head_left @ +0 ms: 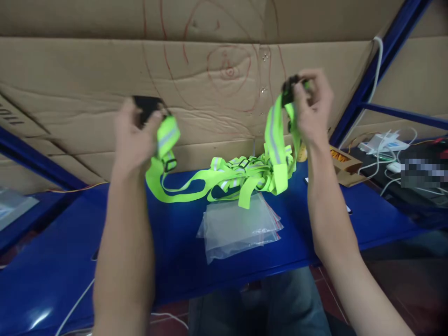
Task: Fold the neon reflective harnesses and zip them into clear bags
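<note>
My left hand [136, 135] is closed on a black plastic piece [149, 106] at one end of a neon-green reflective strap [167, 135]. A small black slider sits on the strap just below it. Raised at the right, my right hand [313, 105] pinches a black buckle [289, 89] on another stretch of the green webbing [275, 130]. Between the hands, the rest of the reflective straps [245, 173] lies in a tangled heap on the blue table. Several clear zip bags [238, 224] are stacked in front of the heap, partly under a loose strap end.
A cardboard wall [105, 74] with red drawings stands behind the blue table [182, 275]. Blue metal posts [364, 88] rise at the sides. On the right are an open cardboard box [345, 163] and tangled white cables [381, 154]. A plastic packet [16, 205] lies far left.
</note>
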`<action>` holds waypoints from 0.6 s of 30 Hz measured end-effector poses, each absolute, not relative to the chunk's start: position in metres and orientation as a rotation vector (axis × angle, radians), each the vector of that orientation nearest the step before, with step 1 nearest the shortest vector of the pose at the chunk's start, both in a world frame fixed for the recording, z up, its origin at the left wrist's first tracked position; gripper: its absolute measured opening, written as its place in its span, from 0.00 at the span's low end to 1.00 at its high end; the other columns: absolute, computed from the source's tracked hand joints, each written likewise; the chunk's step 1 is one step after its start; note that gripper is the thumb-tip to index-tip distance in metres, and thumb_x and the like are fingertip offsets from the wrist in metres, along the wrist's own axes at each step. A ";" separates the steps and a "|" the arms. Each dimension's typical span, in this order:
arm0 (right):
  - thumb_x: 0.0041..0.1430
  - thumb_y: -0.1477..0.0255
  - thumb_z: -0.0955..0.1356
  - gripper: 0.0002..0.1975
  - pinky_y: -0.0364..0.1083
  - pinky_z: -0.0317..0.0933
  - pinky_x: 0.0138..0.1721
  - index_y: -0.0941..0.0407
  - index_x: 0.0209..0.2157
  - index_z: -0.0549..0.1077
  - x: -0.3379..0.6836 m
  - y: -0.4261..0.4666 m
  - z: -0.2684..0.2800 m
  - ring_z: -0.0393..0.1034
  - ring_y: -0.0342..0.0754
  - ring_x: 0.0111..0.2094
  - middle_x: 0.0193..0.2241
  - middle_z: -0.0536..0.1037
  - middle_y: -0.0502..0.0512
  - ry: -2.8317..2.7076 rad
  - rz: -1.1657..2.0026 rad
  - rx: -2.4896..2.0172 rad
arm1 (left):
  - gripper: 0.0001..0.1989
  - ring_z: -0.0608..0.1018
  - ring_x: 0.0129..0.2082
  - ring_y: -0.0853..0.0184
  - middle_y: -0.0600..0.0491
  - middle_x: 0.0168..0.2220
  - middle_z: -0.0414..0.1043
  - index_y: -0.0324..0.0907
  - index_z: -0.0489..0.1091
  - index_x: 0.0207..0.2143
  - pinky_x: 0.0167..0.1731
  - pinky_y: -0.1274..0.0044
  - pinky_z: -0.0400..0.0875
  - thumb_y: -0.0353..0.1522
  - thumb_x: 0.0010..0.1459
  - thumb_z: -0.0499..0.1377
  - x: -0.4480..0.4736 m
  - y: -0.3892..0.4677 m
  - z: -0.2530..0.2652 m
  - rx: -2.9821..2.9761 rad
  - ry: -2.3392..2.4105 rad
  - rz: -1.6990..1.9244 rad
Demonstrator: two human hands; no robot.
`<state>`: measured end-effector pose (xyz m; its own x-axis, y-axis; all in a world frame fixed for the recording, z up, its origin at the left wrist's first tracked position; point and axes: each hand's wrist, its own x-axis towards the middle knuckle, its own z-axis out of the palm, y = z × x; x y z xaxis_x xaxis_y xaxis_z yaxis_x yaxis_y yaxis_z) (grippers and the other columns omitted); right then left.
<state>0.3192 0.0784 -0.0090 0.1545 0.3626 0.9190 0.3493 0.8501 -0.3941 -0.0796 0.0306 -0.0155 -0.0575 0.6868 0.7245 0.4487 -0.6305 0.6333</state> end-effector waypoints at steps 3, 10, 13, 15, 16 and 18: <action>0.63 0.55 0.77 0.19 0.59 0.78 0.50 0.47 0.50 0.78 0.284 0.062 -0.013 0.77 0.57 0.49 0.51 0.81 0.56 -1.699 0.121 -0.563 | 0.27 0.80 0.46 0.63 0.52 0.44 0.84 0.38 0.82 0.43 0.53 0.68 0.72 0.50 0.52 0.79 -0.040 0.018 -0.015 2.056 1.063 1.524; 0.65 0.45 0.73 0.23 0.60 0.76 0.54 0.50 0.48 0.80 0.264 0.066 -0.008 0.77 0.57 0.46 0.45 0.84 0.57 -2.029 0.312 -0.431 | 0.21 0.82 0.35 0.60 0.51 0.37 0.84 0.46 0.85 0.39 0.38 0.68 0.76 0.53 0.57 0.74 -0.014 0.008 -0.019 2.229 1.097 1.374; 0.67 0.45 0.71 0.24 0.61 0.74 0.58 0.49 0.49 0.81 0.264 0.062 -0.006 0.78 0.59 0.51 0.49 0.85 0.58 -2.026 0.293 -0.434 | 0.22 0.76 0.27 0.64 0.51 0.33 0.80 0.46 0.83 0.39 0.28 0.71 0.71 0.55 0.59 0.72 -0.016 0.008 -0.020 2.227 1.118 1.304; 0.67 0.45 0.71 0.24 0.61 0.72 0.60 0.48 0.50 0.81 0.261 0.061 -0.008 0.77 0.60 0.54 0.50 0.85 0.57 -2.035 0.283 -0.439 | 0.23 0.75 0.26 0.64 0.51 0.33 0.79 0.46 0.82 0.38 0.28 0.70 0.70 0.56 0.60 0.70 -0.015 0.008 -0.019 2.259 1.107 1.249; 0.67 0.45 0.71 0.24 0.61 0.72 0.60 0.48 0.50 0.82 0.259 0.062 -0.010 0.77 0.60 0.54 0.51 0.85 0.57 -2.047 0.277 -0.438 | 0.23 0.75 0.27 0.64 0.51 0.33 0.78 0.46 0.82 0.37 0.29 0.70 0.71 0.56 0.61 0.69 -0.014 0.007 -0.019 2.285 1.097 1.233; 0.67 0.46 0.71 0.24 0.62 0.71 0.61 0.49 0.51 0.82 0.252 0.065 -0.014 0.78 0.60 0.54 0.51 0.85 0.57 -2.069 0.262 -0.432 | 0.22 0.78 0.30 0.61 0.52 0.33 0.78 0.46 0.81 0.37 0.35 0.69 0.74 0.55 0.63 0.68 -0.011 0.006 -0.018 2.335 1.074 1.230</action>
